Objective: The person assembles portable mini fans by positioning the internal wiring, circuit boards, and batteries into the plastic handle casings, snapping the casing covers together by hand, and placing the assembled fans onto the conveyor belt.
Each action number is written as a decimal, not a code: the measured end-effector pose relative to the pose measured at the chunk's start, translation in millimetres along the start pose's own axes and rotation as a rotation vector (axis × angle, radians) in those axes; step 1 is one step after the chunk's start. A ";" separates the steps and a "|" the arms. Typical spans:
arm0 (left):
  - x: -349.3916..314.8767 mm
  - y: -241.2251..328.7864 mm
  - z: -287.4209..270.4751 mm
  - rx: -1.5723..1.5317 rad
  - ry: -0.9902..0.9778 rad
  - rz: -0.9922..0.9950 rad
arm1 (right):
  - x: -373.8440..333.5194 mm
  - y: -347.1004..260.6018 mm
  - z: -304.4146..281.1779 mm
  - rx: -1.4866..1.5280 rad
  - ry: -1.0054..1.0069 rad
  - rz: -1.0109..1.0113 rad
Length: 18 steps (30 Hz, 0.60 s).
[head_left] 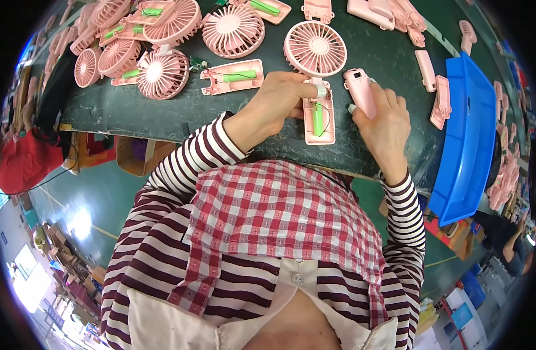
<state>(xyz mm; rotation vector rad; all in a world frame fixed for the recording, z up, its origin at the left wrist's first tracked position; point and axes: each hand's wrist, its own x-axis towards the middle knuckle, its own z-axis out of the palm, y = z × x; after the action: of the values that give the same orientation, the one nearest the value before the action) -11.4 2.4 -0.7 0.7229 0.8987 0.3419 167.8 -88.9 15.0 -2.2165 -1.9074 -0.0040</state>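
Lying on the table [163, 116], the open handle [330, 125] was pinched near its top by the left hand [274, 99]; the cover [359, 94] was gripped by the right hand [386, 123]. Both were judged light, stiff, best edge-held.

A dark green desk [390, 64] spans the upper frame, its edge bowed. Below it at left lies a green floor [119, 195] with a thin line [107, 233] and a white glare [80, 224]; piled boxes [61, 244], a pale wall [10, 221] and a bright window [31, 283] fill the lower left.
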 end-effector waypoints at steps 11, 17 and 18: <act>-2.0 6.1 3.2 -0.151 0.031 -0.013 | -9.4 -43.4 -37.5 0.230 0.105 0.003; -2.1 7.6 2.4 -0.172 -0.016 -0.092 | -17.7 -80.8 -33.7 0.193 0.052 -0.146; -1.7 5.8 2.8 -0.212 0.009 -0.092 | -18.2 -83.4 -30.4 0.169 0.025 -0.168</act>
<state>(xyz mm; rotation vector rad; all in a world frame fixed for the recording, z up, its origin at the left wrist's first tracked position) -10.0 4.4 5.5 0.4840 0.8864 0.3529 87.6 -100.5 55.6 -1.9359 -1.9948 0.0991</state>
